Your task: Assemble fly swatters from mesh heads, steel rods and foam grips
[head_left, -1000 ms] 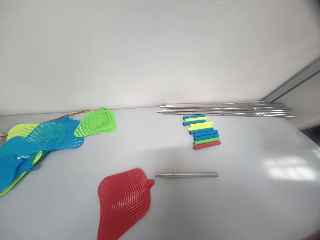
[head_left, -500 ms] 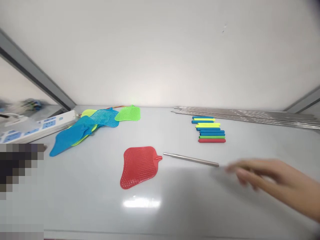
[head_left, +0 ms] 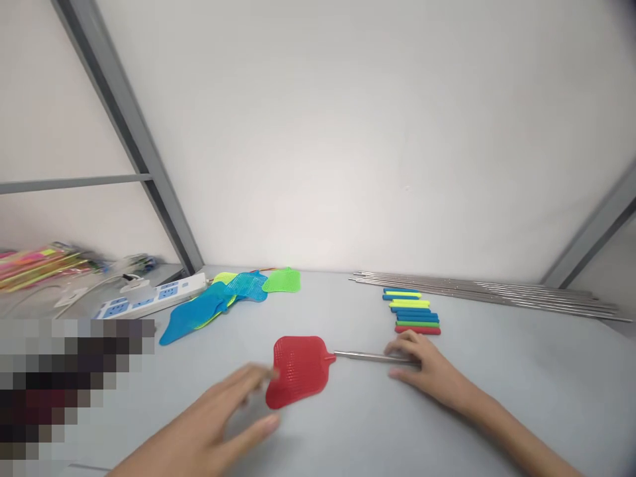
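A red fly swatter head (head_left: 301, 371) lies flat, its short neck pointing right. A thin metal rod (head_left: 362, 356) is in line with that neck, its left tip right by the neck's end. My left hand (head_left: 218, 417) is at the swatter head's left edge, thumb and fingers spread; whether a fingertip touches it I cannot tell. Over the rod's right end is my right hand (head_left: 427, 368), fingertips on the far side and thumb on the near side, with gaps to the rod. Just beyond it lie several coloured tubes (head_left: 412, 310) in blue, yellow, green and red.
Blue, yellow and green swatter heads (head_left: 193, 311) overlap at the back left, beside a white power strip (head_left: 149, 298). Long metal rods (head_left: 477, 291) lie along the back wall to the right. Blurred colourful packaged items (head_left: 44, 265) sit beyond the left frame post (head_left: 163, 199).
My left hand has come into view by the red swatter head. My right hand has moved left and down over the rod's right end. The camera has tilted up.
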Available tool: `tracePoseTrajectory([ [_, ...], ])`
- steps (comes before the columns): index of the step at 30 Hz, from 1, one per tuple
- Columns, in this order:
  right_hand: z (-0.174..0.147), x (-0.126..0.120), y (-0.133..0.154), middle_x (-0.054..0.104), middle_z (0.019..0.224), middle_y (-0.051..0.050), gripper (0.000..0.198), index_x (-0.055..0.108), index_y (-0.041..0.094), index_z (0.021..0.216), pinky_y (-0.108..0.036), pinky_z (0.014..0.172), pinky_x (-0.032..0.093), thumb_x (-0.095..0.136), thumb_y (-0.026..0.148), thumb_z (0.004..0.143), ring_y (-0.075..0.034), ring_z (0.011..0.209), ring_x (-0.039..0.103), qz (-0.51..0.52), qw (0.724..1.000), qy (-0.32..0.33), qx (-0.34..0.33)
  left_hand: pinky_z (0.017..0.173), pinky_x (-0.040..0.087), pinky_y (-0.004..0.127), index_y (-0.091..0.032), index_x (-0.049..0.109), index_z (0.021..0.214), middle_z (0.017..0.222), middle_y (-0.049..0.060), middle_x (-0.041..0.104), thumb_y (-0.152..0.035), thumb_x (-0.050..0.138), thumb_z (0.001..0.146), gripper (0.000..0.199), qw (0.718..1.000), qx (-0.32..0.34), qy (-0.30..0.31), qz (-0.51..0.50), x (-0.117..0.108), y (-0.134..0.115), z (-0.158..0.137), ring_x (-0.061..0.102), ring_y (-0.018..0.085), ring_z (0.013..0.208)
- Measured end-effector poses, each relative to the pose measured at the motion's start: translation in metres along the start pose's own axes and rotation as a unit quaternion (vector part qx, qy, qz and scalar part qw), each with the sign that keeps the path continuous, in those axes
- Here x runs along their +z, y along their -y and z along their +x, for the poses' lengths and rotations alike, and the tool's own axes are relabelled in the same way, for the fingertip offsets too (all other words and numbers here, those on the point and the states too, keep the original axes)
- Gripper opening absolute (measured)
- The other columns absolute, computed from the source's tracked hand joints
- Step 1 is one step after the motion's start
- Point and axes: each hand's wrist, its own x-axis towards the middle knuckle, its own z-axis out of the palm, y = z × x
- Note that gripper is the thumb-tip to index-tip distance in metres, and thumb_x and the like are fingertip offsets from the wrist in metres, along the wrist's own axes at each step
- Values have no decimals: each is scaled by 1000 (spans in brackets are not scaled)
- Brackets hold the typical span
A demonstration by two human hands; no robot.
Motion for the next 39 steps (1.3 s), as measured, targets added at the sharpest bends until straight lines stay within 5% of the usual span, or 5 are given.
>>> tracePoseTrajectory([
  [4, 10, 5, 10, 50, 83, -2, 18, 56, 22, 78, -27, 68, 38, 44, 34, 71, -15, 75, 46, 39, 999, 16, -7, 91, 26, 41, -19, 18, 126, 131, 11, 18, -51, 56, 50, 91, 992, -13, 102, 75, 1, -19, 73, 12, 30, 119],
  [8, 18, 2, 8, 50, 78, -2, 22, 57, 19, 74, -25, 66, 38, 45, 38, 70, -14, 71, 46, 95, 995, 24, 14, 89, 25, 45, -20, 25, 124, 130, 12, 19, -54, 57, 46, 91, 984, 20, 162, 70, 13, -19, 105, 17, 33, 117],
  [20, 42, 4, 1, 50, 61, 0, 38, 55, 17, 87, -21, 38, 10, 50, 47, 65, -2, 38, 17, 332, 928, -97, 138, 85, 34, 34, -30, 31, 117, 114, 4, 38, -34, 51, 66, 56, 990, 77, -58, -102, 12, -5, 125, 39, 21, 103],
  [27, 27, -5, 5, 19, 48, 6, 33, 57, 16, 82, -24, 43, 6, 44, 44, 71, -5, 41, 9, 356, 927, -37, 112, 70, 45, 31, -22, 25, 120, 97, 6, 56, -34, 53, 67, 62, 892, -19, -74, -446, 16, 4, 136, 56, 17, 81],
  [39, 21, -6, 6, 18, 54, 4, 40, 56, 15, 99, -25, 45, 8, 50, 40, 68, -7, 46, 15, 326, 939, 41, 105, 72, 42, 25, -21, 48, 106, 101, 4, 56, -35, 53, 69, 40, 814, -25, -27, -579, 19, -14, 127, 55, 17, 83],
])
